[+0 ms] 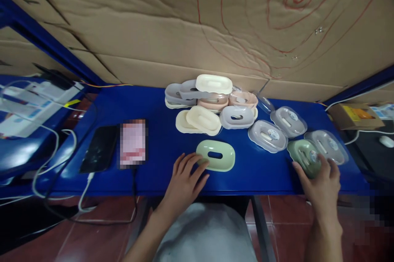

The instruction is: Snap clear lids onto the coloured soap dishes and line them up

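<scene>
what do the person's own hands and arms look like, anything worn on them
Both are bare: the left hand and right hand wear no gloves, and no rings, watch or bands show. The forearms are uncovered, with no sleeves in view.

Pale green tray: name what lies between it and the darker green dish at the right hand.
Head view: bare blue table separates tray and green dish; a clear-lidded dish sits just behind.

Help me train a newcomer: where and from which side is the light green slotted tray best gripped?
Probably across its short width, from above: the light green slotted tray lies flat, apart from the pile, both long rims free.
</scene>
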`<state>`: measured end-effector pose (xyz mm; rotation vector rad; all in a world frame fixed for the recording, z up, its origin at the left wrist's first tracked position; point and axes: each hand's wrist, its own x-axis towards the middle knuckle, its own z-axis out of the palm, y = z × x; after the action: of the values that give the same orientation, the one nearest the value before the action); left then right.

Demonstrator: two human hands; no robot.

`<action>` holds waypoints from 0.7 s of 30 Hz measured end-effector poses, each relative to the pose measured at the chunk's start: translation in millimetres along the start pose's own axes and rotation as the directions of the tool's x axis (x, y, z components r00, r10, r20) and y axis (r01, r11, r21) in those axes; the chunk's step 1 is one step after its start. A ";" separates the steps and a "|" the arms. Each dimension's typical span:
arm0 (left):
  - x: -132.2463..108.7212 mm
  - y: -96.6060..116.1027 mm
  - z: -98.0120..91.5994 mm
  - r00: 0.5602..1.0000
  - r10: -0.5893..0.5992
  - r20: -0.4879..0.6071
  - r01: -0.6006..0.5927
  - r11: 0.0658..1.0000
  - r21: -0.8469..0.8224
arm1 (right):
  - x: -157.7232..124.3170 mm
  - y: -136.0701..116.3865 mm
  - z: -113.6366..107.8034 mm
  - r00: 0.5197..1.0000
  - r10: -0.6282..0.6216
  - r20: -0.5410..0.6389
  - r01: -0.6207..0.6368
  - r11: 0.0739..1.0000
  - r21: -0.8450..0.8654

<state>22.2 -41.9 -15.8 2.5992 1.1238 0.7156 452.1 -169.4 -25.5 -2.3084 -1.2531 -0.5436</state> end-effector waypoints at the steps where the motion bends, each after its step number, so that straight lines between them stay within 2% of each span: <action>1: 0.1 -0.2 -0.1 1.000 0.002 0.003 -0.002 1.000 -0.002 | 2.3 -1.0 0.1 1.000 -0.004 0.012 0.004 1.000 0.003; 5: -1.3 -1.6 -1.2 1.000 0.002 -0.007 -0.003 1.000 -0.016 | 12.9 -18.1 -2.0 1.000 -0.016 -0.025 0.015 0.999 -0.046; 7: -2.9 -2.1 -1.9 0.999 0.000 -0.032 -0.001 1.000 -0.023 | 17.6 -37.2 -3.1 0.992 -0.113 -0.055 0.114 0.993 0.006; 9: -4.9 -2.2 -2.2 0.997 -0.004 -0.072 0.002 1.000 -0.027 | 21.1 -63.7 -2.1 0.962 -0.268 -0.045 0.271 0.950 0.154; 11: -6.8 -2.1 -2.2 0.993 -0.015 -0.115 0.012 1.000 -0.027 | 24.4 -95.6 1.3 0.903 -0.430 0.004 0.409 0.861 0.301; 14: -8.3 -2.3 -1.7 0.988 -0.042 -0.145 0.034 0.998 -0.052 | 32.7 -146.9 7.9 0.765 -0.637 0.096 0.543 0.718 0.435; 16: -8.1 -3.2 -1.4 0.988 -0.049 -0.146 0.037 0.996 -0.083 | 41.5 -179.9 12.0 0.664 -0.737 0.128 0.599 0.626 0.499; 18: -7.5 -4.7 -1.4 0.988 -0.052 -0.143 0.036 0.993 -0.109 | 51.0 -210.4 17.2 0.583 -0.801 0.136 0.637 0.554 0.535; 19: -7.3 -5.5 -1.4 0.989 -0.054 -0.139 0.038 0.992 -0.120 | 55.1 -224.6 20.9 0.557 -0.819 0.136 0.651 0.533 0.541; 21: -7.0 -7.4 -1.3 0.990 -0.061 -0.123 0.043 0.988 -0.149 | 61.1 -250.0 30.6 0.540 -0.831 0.132 0.665 0.517 0.539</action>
<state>12.8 -41.9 -20.0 2.4230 1.1243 0.9272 273.8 9.4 32.8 -1.3950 -2.3500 -0.0252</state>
